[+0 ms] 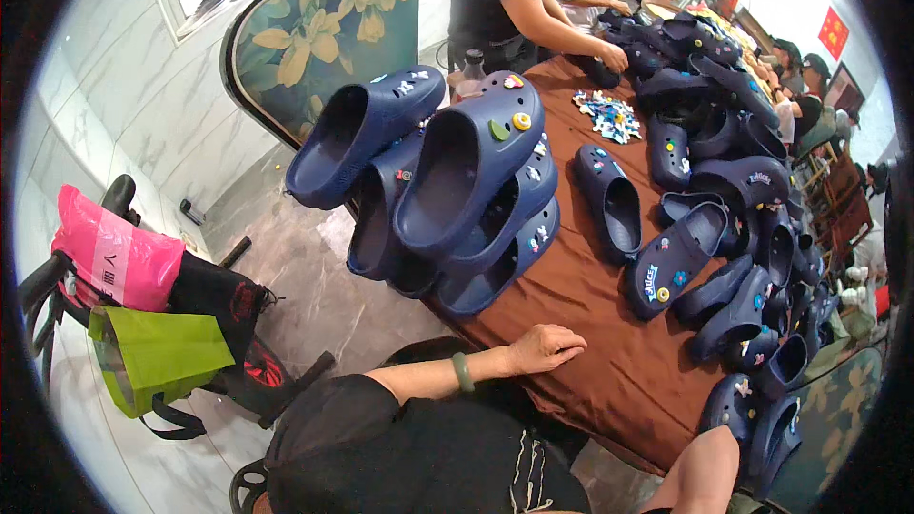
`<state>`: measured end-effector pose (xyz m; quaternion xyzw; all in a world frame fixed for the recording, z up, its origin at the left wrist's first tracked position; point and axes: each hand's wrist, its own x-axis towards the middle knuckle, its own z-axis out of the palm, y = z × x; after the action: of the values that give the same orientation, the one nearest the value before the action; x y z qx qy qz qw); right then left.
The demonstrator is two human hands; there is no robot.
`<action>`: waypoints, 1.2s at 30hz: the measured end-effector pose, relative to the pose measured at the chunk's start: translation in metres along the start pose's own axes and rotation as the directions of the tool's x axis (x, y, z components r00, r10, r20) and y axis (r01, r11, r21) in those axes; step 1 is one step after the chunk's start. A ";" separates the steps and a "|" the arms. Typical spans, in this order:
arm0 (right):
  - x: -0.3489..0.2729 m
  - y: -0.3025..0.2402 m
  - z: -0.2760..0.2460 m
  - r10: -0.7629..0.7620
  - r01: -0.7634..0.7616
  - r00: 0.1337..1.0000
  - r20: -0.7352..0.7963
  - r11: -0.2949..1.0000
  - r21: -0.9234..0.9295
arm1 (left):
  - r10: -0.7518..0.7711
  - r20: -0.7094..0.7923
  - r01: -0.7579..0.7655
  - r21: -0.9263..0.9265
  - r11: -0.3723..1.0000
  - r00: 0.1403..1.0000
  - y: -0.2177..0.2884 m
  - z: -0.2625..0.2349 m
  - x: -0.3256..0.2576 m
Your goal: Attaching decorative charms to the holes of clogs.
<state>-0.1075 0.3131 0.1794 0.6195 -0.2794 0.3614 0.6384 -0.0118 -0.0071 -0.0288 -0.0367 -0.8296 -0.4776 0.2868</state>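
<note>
My left hand (546, 350) rests on the near edge of the brown cloth, a green bangle (463, 372) round its wrist. Its loosely bent fingers lie partly apart and hold nothing. Of my right arm (703, 476) only a bare part shows at the lower right; the hand is out of view. Beyond my left hand, navy clogs (457, 171) with colourful charms are stacked at the table's left edge. A single clog (609, 202) lies in the middle, and another clog (674, 262) with a blue flower charm rests beside the large heap on the right.
Loose charms (607, 117) lie in a pile farther up the brown cloth (514, 328). A person in black (500, 5) stands at the far left side, a hand by a clog. A floral chair back (324, 38), pink package (119, 247) and green bag (162, 357) are to the left.
</note>
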 end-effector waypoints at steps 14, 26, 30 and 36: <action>-0.016 0.007 -0.052 0.116 -0.064 0.980 0.162 0.953 -0.296 | 0.000 0.003 0.000 0.010 1.000 1.000 -0.001 0.002 0.005; -0.064 0.034 -0.112 0.169 -0.063 0.968 0.184 0.878 -0.475 | 0.001 -0.006 -0.001 0.010 1.000 1.000 -0.001 0.002 0.007; -0.072 0.048 -0.107 0.176 -0.054 0.965 0.196 0.861 -0.506 | 0.006 -0.030 -0.006 0.017 1.000 1.000 -0.002 -0.001 0.003; -0.020 0.064 0.149 0.770 -0.754 0.561 0.304 0.627 -0.196 | -0.045 0.003 0.045 0.048 0.998 0.999 -0.001 -0.005 0.003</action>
<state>-0.1573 0.1614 0.2125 0.4789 -0.6385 0.4755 0.3700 -0.0127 -0.0124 -0.0258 -0.0119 -0.8419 -0.4641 0.2752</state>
